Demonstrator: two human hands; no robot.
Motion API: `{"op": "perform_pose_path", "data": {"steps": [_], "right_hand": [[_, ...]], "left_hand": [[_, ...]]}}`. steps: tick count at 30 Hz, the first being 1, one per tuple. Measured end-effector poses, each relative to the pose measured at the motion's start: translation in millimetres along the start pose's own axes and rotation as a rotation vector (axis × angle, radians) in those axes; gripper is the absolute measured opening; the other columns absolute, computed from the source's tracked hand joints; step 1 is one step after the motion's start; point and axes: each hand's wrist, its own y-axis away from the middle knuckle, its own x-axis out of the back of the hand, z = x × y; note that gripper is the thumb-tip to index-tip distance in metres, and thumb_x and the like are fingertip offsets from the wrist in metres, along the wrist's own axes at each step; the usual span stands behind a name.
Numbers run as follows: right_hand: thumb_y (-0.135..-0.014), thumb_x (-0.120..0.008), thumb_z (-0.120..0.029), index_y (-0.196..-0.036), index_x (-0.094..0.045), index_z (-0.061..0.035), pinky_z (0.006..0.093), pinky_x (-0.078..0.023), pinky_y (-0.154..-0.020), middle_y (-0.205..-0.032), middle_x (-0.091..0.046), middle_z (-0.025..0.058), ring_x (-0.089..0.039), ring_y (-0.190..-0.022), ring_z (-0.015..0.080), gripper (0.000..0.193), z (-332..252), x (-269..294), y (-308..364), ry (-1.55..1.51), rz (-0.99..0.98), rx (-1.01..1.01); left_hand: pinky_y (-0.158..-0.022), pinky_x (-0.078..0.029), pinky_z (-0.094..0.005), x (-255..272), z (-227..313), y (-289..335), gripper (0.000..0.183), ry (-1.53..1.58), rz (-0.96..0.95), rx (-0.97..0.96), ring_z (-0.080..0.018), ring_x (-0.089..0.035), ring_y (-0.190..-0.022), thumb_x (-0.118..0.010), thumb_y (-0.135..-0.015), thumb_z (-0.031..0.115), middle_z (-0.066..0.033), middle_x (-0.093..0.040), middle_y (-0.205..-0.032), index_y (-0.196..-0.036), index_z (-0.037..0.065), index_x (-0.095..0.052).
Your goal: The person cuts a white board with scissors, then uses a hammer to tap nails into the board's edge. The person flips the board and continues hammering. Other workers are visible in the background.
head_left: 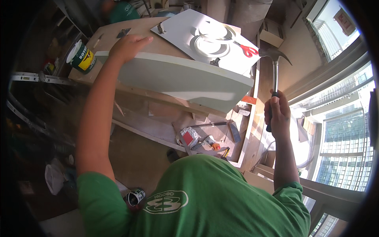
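My right hand [278, 112] is closed round the dark grip of a claw hammer [275, 75], held upright with its metal head at the top, to the right of the bench. My left hand [128, 48] is at the top edge of a long white panel [177, 81], holding it near its left end; some fingers are hidden. The panel stands on edge along the near side of the wooden workbench [138, 24]. Behind it lies a flat white board [181, 29], bearing rolls of white edging strip [211, 48] and red-handled scissors [246, 50].
A green and yellow paint bucket [83, 58] stands at the bench's left end. Below, a shelf [158, 124] holds several tools and a crumpled bag [189, 136]. A spirit level [31, 77] is at the left. Windows [343, 130] line the right side. An open can [135, 196] sits low.
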Motion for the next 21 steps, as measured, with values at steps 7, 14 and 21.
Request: {"op": "perform_pose_path", "data": {"steps": [7,14,21], "right_hand": [[-0.1,-0.056,-0.006,-0.113,-0.059,0.0004,0.0217,-0.039,-0.052,-0.069,-0.054,-0.0018,-0.049,-0.056,0.005,0.014,-126.5,40.9,10.7,0.367,-0.227,0.066],[-0.103,-0.055,-0.011,-0.103,-0.062,0.0003,0.0288,-0.042,-0.055,-0.068,-0.054,0.0021,-0.05,-0.059,0.0091,0.014,-174.5,17.4,21.9,0.666,-0.288,0.027],[-0.102,-0.055,-0.011,-0.102,-0.06,0.0018,0.0397,-0.043,-0.061,-0.067,-0.052,0.0117,-0.052,-0.061,0.0219,0.014,-172.0,18.0,15.9,0.794,-0.303,0.139]], "left_hand": [[-0.08,-0.049,-0.0419,3.0,17.7,7.5,0.062,0.068,0.008,0.025,-0.0357,-0.065,-0.086,-0.058,-0.093,0.062,-0.0175,-0.07,-0.089,-0.097,0.001,-0.07],[-0.081,-0.049,-0.0414,-1.6,4.6,-2.2,0.066,-0.052,0.03,-0.013,-0.032,-0.066,-0.089,-0.052,-0.094,0.068,-0.0154,-0.07,-0.093,-0.095,0.004,-0.07],[-0.079,-0.048,-0.0435,2.6,8.5,-1.9,0.064,-0.02,-0.015,-0.025,-0.0345,-0.065,-0.086,-0.052,-0.095,0.063,-0.0184,-0.068,-0.088,-0.096,0.001,-0.069]]}}
